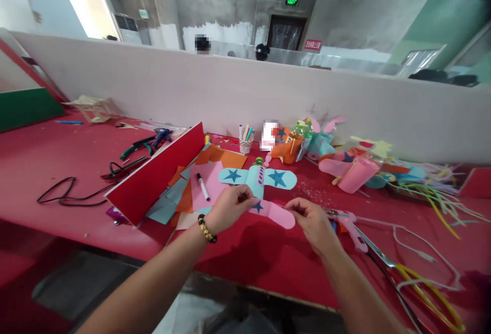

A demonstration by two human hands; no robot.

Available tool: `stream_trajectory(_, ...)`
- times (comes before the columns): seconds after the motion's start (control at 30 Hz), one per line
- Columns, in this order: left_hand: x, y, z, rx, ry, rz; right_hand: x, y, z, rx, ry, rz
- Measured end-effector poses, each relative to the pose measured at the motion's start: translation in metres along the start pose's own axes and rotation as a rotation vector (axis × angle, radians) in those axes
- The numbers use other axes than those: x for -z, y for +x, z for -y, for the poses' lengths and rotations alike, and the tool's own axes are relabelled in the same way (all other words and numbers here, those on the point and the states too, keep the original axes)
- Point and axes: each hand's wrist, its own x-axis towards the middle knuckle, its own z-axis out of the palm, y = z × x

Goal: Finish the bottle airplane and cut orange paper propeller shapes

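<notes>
Between my two hands is a pink paper strip (282,216) with rounded ends and a dark blue star on it. My left hand (235,203) pinches its left end, and my right hand (310,217) pinches the upper edge near its right end. Just beyond lies a light-blue paper-wrapped bottle (252,179) with wing-like strips bearing blue stars and a pink dotted band. A white marker with a dark cap (203,187) rests on pink paper (215,173) left of my hands. Close to my right hand lies a pink glue gun (351,229).
Large scissors (425,293) with yellow handles lie at right. Several paper-decorated bottles (358,173) and coloured strips (425,183) fill the back right. A cup of markers (245,145) stands by the white partition (230,93). A red divider board (161,173) and pliers (141,145) are at left.
</notes>
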Motion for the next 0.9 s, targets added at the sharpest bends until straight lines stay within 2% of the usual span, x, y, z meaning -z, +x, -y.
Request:
stream_trajectory(0.13,0.029,0.010,0.016,0.056,-0.128,-0.021,-0.033,0.019,0.010,-0.052,0.140,0.004)
stream_trajectory(0.3,0.041,0.038,0.035,0.136,-0.360,-0.034,-0.055,0.050,0.016,-0.104,0.309,-0.153)
stream_trajectory(0.43,0.041,0.052,0.048,0.237,-0.487,0.001,-0.064,0.067,0.009,-0.123,0.339,-0.178)
stream_trajectory(0.57,0.036,0.054,0.058,0.331,-0.576,-0.001,-0.068,0.074,-0.003,-0.140,0.323,-0.207)
stream_trajectory(0.9,0.019,0.054,0.076,0.333,-0.771,-0.020,-0.071,0.076,-0.016,-0.161,0.343,-0.289)
